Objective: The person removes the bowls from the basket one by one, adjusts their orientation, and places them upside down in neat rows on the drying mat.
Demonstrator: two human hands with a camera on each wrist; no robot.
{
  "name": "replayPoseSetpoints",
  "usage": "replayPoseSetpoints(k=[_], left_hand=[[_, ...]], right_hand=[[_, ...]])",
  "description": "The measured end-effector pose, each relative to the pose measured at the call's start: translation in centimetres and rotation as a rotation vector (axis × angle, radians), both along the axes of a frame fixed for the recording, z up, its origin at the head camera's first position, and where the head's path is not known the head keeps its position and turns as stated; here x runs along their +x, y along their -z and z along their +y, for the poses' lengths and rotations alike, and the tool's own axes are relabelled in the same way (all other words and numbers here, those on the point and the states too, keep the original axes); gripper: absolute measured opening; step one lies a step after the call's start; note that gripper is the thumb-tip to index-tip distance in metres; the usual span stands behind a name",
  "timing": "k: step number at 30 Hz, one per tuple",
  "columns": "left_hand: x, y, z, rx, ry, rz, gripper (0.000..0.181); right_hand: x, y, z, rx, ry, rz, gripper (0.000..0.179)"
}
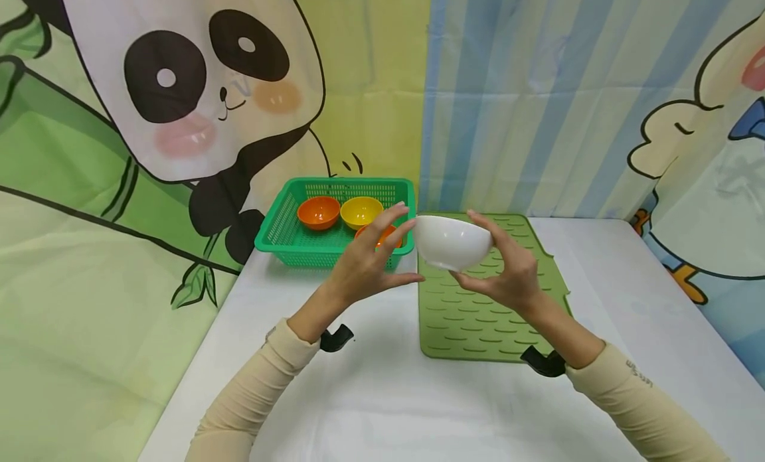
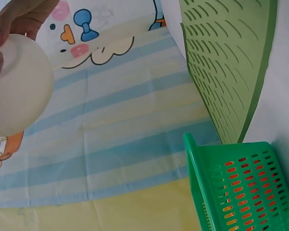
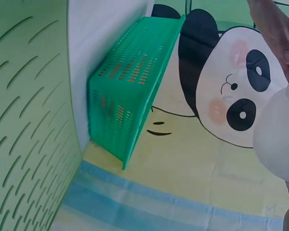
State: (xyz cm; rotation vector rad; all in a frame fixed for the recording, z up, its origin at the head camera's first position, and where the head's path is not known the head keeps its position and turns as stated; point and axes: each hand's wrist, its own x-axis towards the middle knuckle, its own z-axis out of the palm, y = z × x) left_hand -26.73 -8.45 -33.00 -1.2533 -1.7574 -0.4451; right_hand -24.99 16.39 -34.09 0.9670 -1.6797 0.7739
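A glossy white bowl (image 1: 452, 241) is held up above the table, slightly tilted. My right hand (image 1: 508, 269) grips it from the right, fingers at the rim and thumb under the base. From the left, my left hand (image 1: 373, 259) has its extended fingertips right at the bowl's left rim, with the thumb stretched out below and apart from the bowl. In the left wrist view, the bowl's pale underside (image 2: 19, 91) shows beside the fingers of the right hand (image 2: 26, 17). The right wrist view has the bowl (image 3: 279, 134) at its right edge, partly cut off.
A green plastic basket (image 1: 299, 253) stands at the back left, with an orange bowl (image 1: 319, 213), a yellow bowl (image 1: 361, 212) and another orange bowl partly hidden by the left hand. A green ridged mat (image 1: 466, 329) lies on the white table (image 1: 382, 409). Printed curtains hang behind.
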Motion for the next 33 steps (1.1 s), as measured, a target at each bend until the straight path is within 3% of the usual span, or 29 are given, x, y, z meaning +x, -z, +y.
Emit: replayPoseSetpoints(k=[9, 20, 28, 33], left_hand=[[-0.3, 0.3, 0.0, -0.058, 0.001, 0.02, 0.094], [-0.5, 0.5, 0.1, -0.071, 0.034, 0.0, 0.102], [-0.7, 0.8, 0.3, -0.061, 0.068, -0.053, 0.104], [-0.7, 1.0, 0.3, -0.063, 0.064, -0.082, 0.112]], right_hand=[[0.7, -0.7, 0.4, 0.035, -0.043, -0.232, 0.075], [1.3, -1.2, 0.6, -0.005, -0.131, -0.515, 0.075], [1.9, -1.7, 0.5, -0.038, -0.181, -0.922, 0.062], [1.9, -2.0, 0.5, -0.039, -0.19, -1.116, 0.058]])
